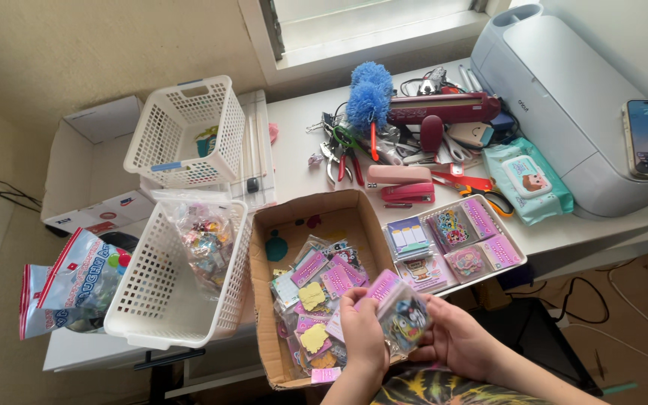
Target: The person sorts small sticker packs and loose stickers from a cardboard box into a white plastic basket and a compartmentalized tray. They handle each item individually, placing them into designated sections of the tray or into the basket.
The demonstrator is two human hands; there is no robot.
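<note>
1. Head view: I am holding a small clear sticker packet (405, 321) with both hands. My left hand (364, 330) is gripping its left edge, and my right hand (455, 339) is cupping it from the right and below. The packet is hanging just over the near right corner of the brown cardboard box (292, 219).
2. I think the packet could be slipping, because it is shiny and I am only pinching its edges. It would fall into the pile of pink-topped packets (316, 300) right beside my left hand and get mixed up.
3. The box edge by my left hand is sitting past the table edge. A bump from my arm could be tipping it.
4. Past my right hand, a white tray (519, 241) is holding more packets with pink and purple tops.
5. Far past that, a teal soft pack of wipes (526, 180) is lying by a pale grey machine (556, 82).
6. Far left of my left hand, a white basket (155, 315) is holding clear bags, and a red and white bag (76, 281) is lying beside it.
</note>
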